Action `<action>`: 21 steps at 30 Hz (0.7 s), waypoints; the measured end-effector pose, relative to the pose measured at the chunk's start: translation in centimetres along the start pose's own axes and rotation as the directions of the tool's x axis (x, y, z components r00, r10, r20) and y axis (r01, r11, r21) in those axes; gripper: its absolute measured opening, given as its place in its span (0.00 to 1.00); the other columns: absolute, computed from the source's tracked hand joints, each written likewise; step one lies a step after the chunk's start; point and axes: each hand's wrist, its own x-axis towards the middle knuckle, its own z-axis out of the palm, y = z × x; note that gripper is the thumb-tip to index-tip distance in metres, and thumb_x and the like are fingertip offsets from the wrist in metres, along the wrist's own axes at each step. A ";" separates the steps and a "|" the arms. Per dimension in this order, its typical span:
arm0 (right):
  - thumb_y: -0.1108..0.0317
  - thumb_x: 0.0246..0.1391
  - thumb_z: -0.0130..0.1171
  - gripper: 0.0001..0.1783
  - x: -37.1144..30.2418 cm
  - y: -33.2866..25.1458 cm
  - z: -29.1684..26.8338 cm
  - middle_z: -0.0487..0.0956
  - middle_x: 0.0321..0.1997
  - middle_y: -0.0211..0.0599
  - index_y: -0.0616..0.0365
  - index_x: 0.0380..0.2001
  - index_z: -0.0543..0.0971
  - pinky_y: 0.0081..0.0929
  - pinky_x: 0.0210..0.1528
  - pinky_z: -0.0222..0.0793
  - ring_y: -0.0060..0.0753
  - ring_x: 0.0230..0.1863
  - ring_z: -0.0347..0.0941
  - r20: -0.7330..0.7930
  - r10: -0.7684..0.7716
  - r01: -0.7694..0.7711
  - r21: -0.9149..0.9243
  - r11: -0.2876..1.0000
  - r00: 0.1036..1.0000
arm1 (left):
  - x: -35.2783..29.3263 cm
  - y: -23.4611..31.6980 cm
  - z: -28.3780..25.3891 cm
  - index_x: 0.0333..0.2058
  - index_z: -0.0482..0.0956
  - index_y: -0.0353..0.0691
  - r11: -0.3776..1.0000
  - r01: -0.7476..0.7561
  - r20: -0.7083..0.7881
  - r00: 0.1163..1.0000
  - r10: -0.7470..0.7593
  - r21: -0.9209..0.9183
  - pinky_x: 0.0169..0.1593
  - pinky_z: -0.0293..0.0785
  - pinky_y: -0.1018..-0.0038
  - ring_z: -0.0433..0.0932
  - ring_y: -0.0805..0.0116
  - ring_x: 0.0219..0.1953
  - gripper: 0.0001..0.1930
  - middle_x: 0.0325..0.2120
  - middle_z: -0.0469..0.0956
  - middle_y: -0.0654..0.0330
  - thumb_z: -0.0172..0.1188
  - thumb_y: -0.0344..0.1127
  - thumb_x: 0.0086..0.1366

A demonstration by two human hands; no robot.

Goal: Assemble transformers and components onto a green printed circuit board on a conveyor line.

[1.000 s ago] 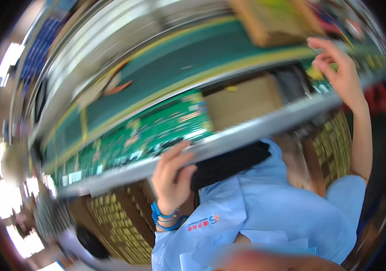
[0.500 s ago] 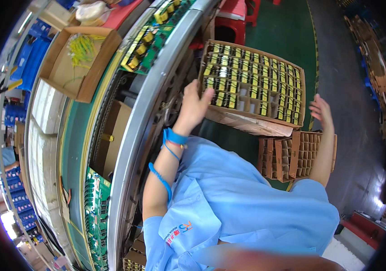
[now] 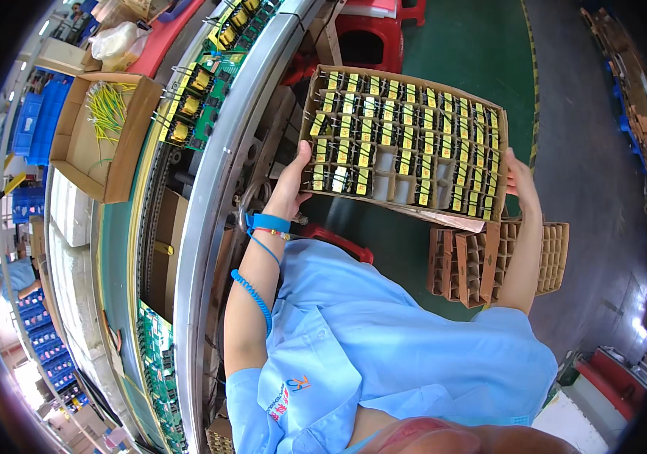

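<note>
A shallow cardboard box (image 3: pixel 406 203) with a grid of dividers lies between my hands. Most of its cells hold small yellow-and-black wound components, likely transformers (image 3: pixel 387 135); several cells toward the near side hold none. My left hand (image 3: pixel 291 180) grips the box at its near left corner, thumb up along the side wall and fingers partly hidden beneath. On the opposite side, my right hand (image 3: pixel 522 184) clasps the right wall near the lower corner, its fingers partly behind the cardboard. A blue wrist strap (image 3: pixel 269 222) with a coiled cord is on my left arm.
Left of me runs a metal-railed conveyor (image 3: pixel 213 219) carrying green circuit boards (image 3: pixel 213 91). An open carton with yellow-green wires (image 3: pixel 107 113) rests beside it. Empty divider cartons (image 3: pixel 471 265) stand below my right forearm. Red stools (image 3: pixel 369 41) are beyond the box.
My right hand has come in from the right and closed on the box's right side. My left hand has moved down the left side to its near corner. The box sits farther left in view.
</note>
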 end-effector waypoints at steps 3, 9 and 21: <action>0.29 0.55 0.44 0.42 1.7 -2.2 -2.1 0.81 0.34 0.40 0.62 0.47 0.77 0.25 0.34 0.71 0.27 0.36 0.78 -0.207 -0.108 0.085 -0.120 0.989 0.972 | 0.0 -2.0 1.0 0.52 0.74 0.46 0.890 -0.186 -0.049 0.982 0.182 -0.417 0.57 0.59 0.69 0.70 0.71 0.51 0.28 0.46 0.77 0.64 0.53 0.62 0.64; 0.27 0.54 0.43 0.44 7.1 -3.4 0.1 0.78 0.49 0.34 0.57 0.54 0.75 0.25 0.49 0.66 0.26 0.50 0.73 0.031 -0.148 0.143 0.130 0.981 0.988 | -0.9 -4.8 2.4 0.52 0.74 0.48 0.837 -0.236 -0.188 0.969 0.161 -0.495 0.58 0.53 0.67 0.68 0.74 0.49 0.27 0.45 0.76 0.69 0.54 0.61 0.64; 0.35 0.57 0.49 0.42 6.8 -3.0 2.1 0.69 0.62 0.49 0.62 0.59 0.70 0.31 0.66 0.53 0.42 0.66 0.61 -0.048 -0.399 0.389 -0.142 0.910 0.916 | -1.2 -8.2 5.7 0.57 0.64 0.53 0.708 -0.326 -0.193 0.945 0.264 -0.627 0.61 0.51 0.51 0.64 0.70 0.55 0.33 0.51 0.68 0.69 0.64 0.59 0.57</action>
